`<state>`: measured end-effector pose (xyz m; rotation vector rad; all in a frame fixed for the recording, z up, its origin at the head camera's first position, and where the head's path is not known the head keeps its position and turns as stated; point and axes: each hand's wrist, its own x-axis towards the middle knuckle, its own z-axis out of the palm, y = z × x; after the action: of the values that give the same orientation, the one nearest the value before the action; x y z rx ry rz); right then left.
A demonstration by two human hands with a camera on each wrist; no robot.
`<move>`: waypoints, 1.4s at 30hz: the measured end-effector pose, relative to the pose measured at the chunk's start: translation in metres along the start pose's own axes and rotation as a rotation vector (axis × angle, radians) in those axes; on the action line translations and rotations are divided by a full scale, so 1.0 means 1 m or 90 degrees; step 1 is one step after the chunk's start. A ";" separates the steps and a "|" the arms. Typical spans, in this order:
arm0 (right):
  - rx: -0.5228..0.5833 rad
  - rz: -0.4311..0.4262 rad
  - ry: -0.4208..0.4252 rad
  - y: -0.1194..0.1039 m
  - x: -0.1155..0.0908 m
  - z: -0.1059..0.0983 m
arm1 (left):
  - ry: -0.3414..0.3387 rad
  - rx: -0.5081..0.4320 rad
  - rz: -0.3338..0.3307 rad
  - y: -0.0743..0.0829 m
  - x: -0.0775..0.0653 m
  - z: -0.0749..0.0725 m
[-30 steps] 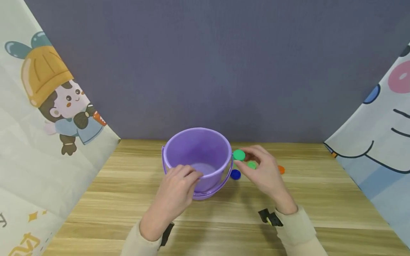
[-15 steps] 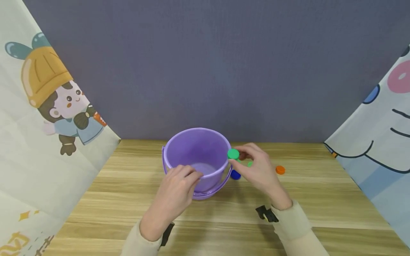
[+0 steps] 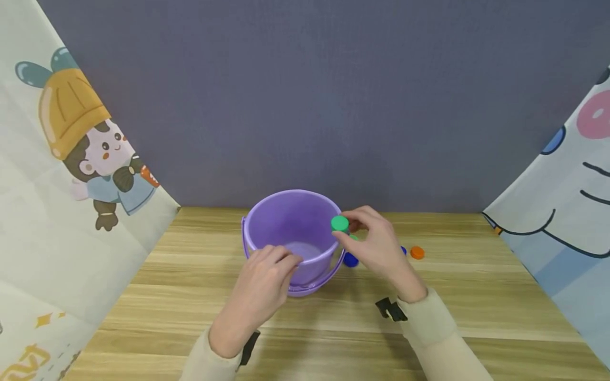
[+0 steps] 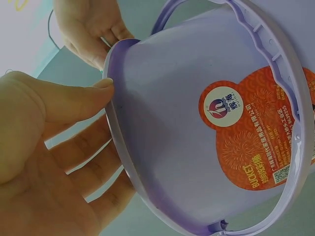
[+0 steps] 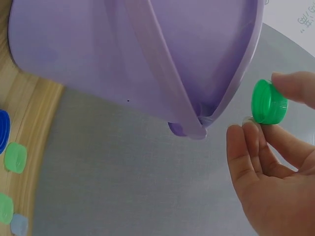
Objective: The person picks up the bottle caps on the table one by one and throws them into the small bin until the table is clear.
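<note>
Right hand point(image 3: 374, 242): in the head view, I confirm a pinch grasp, the green cap point(image 3: 340, 223) held between thumb and fingertips. From this angle, the cap overlaps the right side of the rim of the purple bucket point(image 3: 292, 217). The left hand point(image 3: 264, 280) lies over the near rim. The bucket stands upright on the wooden table point(image 3: 491, 307), in front of the dark backdrop point(image 3: 305, 106). A blue cap point(image 3: 351, 260) lies just beside the bucket's base. Farther right I locate an orange cap point(image 3: 417, 253); near it, a second blue piece point(image 3: 403, 250) is mostly screened by the right hand.

In the left wrist view, I read the left hand as grasping the bucket rim: the thumb tip presses on the edge, with the other fingers on the far side. The handle point(image 4: 301, 157) curves across part of a red label point(image 4: 246, 142) on the outer wall.

In the right wrist view, I see a gap between the held cap and the rim; its hollow side faces the bucket. The bucket wall and handle stand between the cap and the table, where two light green caps point(image 5: 15, 157) and a pale blue cap point(image 5: 19, 224) lie.
</note>
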<state>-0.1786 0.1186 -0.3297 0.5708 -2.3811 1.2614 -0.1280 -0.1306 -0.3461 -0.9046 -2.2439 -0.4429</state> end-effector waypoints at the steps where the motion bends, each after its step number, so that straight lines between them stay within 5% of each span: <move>1: 0.001 -0.001 0.002 -0.001 0.000 0.002 | 0.000 0.000 0.001 -0.001 -0.001 0.000; 15: 0.004 -0.032 0.013 -0.008 -0.001 0.024 | -0.010 -0.005 0.013 -0.008 -0.015 -0.006; 30: -0.012 0.003 0.017 -0.009 -0.008 0.045 | -0.018 -0.014 0.032 -0.015 -0.029 -0.011; 42: -0.003 -0.005 0.035 -0.007 -0.009 0.042 | -0.008 -0.004 0.042 -0.017 -0.028 -0.008</move>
<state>-0.1733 0.0817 -0.3519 0.5362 -2.3334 1.2524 -0.1212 -0.1601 -0.3606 -0.9831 -2.2177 -0.4152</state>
